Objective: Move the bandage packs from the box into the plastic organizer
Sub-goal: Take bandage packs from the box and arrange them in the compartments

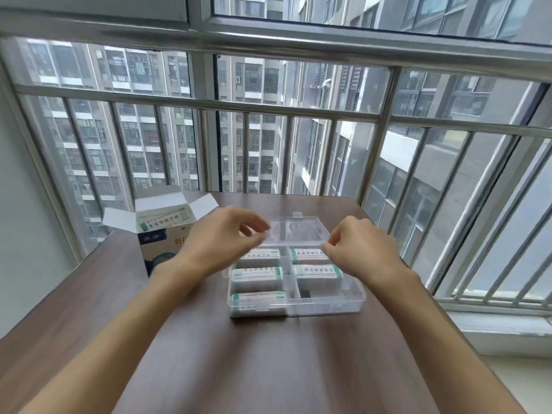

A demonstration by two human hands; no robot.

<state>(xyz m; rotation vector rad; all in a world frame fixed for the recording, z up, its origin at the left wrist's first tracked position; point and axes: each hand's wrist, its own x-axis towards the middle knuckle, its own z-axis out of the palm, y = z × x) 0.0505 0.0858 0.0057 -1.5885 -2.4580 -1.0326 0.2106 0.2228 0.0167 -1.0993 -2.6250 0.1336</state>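
While hands (286, 243) pinch its lid (294, 231), the organizer (328, 306) lies mid-table.

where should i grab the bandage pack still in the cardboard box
Pinch the bandage pack by its long edges from straight above: the box stands upright with its flaps folded open, so only the pack's top face shows and the walls block any approach from the side.
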